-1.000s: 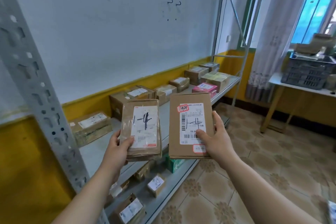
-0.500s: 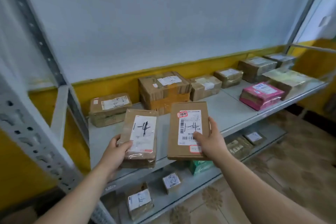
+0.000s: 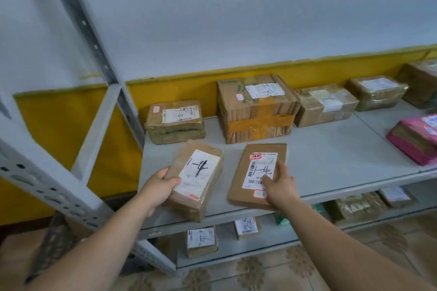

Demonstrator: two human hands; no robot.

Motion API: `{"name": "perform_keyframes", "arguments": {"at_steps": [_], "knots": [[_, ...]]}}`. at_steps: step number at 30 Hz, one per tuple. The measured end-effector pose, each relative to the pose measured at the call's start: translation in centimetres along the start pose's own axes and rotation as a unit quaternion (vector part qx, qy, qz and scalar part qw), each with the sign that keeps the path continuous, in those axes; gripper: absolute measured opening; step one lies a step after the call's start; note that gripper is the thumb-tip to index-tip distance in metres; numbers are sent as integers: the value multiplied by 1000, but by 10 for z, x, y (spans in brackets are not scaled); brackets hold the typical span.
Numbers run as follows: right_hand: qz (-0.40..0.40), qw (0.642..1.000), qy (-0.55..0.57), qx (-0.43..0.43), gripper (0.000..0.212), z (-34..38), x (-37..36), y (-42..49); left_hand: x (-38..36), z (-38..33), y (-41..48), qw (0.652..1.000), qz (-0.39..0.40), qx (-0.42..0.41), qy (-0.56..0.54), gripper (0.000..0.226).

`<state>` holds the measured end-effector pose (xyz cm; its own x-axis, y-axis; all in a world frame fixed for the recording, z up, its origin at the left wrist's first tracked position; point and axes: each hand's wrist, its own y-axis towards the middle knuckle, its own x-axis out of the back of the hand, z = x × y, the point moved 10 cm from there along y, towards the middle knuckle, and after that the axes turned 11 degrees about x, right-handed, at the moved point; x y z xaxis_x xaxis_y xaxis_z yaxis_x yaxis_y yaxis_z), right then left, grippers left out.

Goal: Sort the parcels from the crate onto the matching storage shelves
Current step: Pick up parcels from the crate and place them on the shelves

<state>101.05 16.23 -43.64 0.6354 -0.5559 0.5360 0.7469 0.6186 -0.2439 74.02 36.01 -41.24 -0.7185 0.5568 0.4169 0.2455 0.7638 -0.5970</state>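
Step in hand: placing two parcels on the middle shelf [image 3: 331, 160], judging by how low both sit over its front part.
Left hand [image 3: 160, 186]: in the lower centre-left of the frame, it grips the near end of the taped parcel [image 3: 203, 186], thumb on top by the label and the other fingers curled underneath.
Right hand [image 3: 279, 184]: it holds the flat cardboard parcel [image 3: 241, 184] at its near right corner, with the thumb pressed on the printed label and the fingers wrapped round the right edge.
Parcel positions: the two lie side by side at centre frame, apart from each other, with their near ends past the shelf's front lip. I cannot tell whether either is resting on the surface.
Markings: both labels carry a handwritten mark that reads like "1-4". The small taped box [image 3: 175, 120] at the back left seems to show the same, so this is probably the matching shelf.
Neighbours: the large taped carton [image 3: 256, 108] stands behind them, and the pink parcel [image 3: 416, 139] is at the right edge.
Next move: push both forward until they are fully on the bare surface short of the back row, then let go.
Crate: out of view.
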Motion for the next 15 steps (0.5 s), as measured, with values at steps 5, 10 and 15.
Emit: {"name": "perform_keyframes", "arguments": {"at_steps": [5,10,15], "knots": [[70,969,-235,31,73,-4,-7,20,12,-41,-1,955,-165,-123,213,63],[172,874,-398,218,73,32,-31,48,-42,-41,-3,897,-153,-76,407,91],[273,786,-464,305,80,28,-55,64,-50,-32,2,885,-145,-30,441,91]]}}
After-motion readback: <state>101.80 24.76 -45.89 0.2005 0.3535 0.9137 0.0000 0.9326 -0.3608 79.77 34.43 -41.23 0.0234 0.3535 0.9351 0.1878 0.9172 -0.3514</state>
